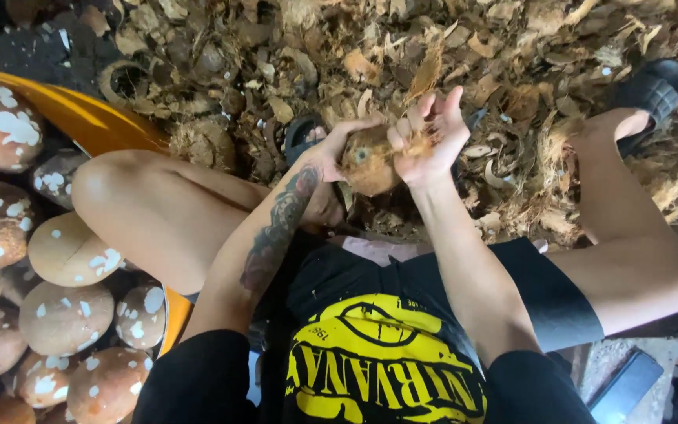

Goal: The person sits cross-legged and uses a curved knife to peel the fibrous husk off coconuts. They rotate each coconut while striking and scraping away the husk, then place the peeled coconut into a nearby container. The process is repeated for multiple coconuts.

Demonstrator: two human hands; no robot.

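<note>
A brown husked coconut (366, 161) sits between both hands, held up in front of my knees. My left hand (329, 149) cups it from the left with the thumb over the top. My right hand (431, 133) presses on its right side, fingers spread upward, with a tuft of husk fibre (420, 143) under the palm. My forearms rise from a black shirt with a yellow print.
A yellow basket (80, 118) at the left holds several peeled coconuts (68, 251) with white patches. Dry husk scraps (402, 47) cover the ground ahead. My feet in black sandals (657, 86) rest on the scraps. A dark flat object (625, 385) lies at the lower right.
</note>
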